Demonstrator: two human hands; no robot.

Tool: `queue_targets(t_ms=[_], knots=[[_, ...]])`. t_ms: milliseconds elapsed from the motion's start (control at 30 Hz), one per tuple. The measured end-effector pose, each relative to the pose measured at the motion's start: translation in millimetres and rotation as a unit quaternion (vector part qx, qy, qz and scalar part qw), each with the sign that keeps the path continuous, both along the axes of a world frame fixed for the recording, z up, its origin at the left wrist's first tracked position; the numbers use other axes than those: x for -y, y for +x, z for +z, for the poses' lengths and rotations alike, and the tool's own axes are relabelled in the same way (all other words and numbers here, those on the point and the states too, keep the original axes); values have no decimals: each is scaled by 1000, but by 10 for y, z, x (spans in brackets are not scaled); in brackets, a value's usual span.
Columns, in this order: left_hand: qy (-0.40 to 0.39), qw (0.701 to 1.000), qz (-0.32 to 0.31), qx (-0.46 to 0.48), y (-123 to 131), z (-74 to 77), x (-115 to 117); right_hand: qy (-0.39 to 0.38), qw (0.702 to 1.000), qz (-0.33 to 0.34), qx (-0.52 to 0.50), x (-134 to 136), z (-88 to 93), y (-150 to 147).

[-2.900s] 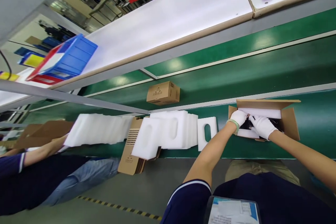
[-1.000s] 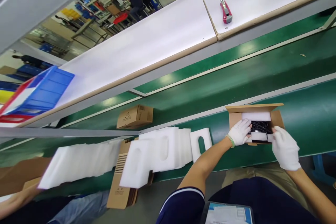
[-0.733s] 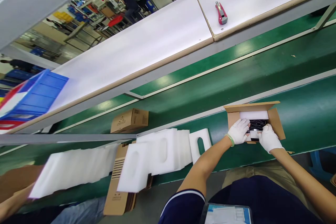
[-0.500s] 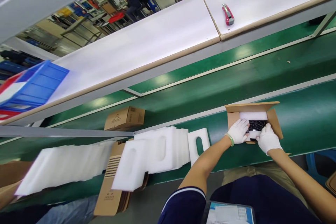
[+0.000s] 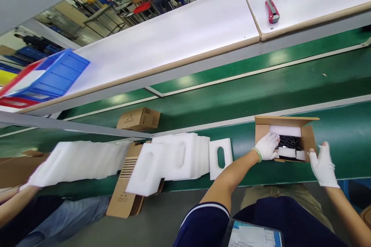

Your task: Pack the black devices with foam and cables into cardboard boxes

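Note:
An opened cardboard box stands on the green bench with its back flap raised. Inside lie a coiled black cable, a long white foam block along the back and smaller white pieces along the front. My left hand, in a white glove, reaches over the box's front left corner, its fingers stretched out flat at the cable's left end. Right of the box, my gloved right hand is off the contents, thumb and fingers apart, holding nothing.
Left of me are a foam frame, stacked white foam pads, flattened cartons and a closed carton. A co-worker's hand touches more foam. The shelf above holds a red cutter and blue bin.
My right hand has left the box contents and moved right, opening. My left hand stays at the box's left side. A co-worker's hand has appeared at the far-left foam, and the view has shifted.

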State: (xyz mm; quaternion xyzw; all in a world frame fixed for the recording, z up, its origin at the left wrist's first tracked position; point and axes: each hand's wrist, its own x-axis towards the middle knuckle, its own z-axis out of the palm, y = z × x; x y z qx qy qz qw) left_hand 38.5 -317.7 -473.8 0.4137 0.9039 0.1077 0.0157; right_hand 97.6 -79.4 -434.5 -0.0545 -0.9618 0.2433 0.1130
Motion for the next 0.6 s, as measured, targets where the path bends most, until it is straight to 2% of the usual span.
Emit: queue_targets(t_ms=[33, 100, 200, 267, 333, 433, 500, 533, 600], knots=[[0, 1000, 0, -3, -4, -8, -3, -22, 999, 12, 23, 39, -82, 30], [0, 1000, -2, -7, -14, -11, -2, -19, 994, 90, 61, 205, -276, 68], [-5, 1000, -22, -1, -46, 37, 3, 71, 982, 169, 51, 483, -526, 85], [-6, 998, -69, 0, -74, 84, -3, 115, 977, 174, 37, 557, -608, 92], [-10, 992, -125, 1, -101, 110, -20, 130, 973, 186, 34, 516, -590, 89], [-26, 988, -153, 13, -124, 79, -50, 105, 964, 240, 49, 312, -323, -27], [-30, 988, -149, 22, -131, 31, -62, 65, 974, 216, 24, 150, -4, -242], [-30, 988, -146, 27, -133, 9, -65, 40, 988, 147, -22, 75, 171, -390], [-22, 989, -138, 42, -137, -24, -67, -5, 995, 19, -95, -54, 486, -716]])
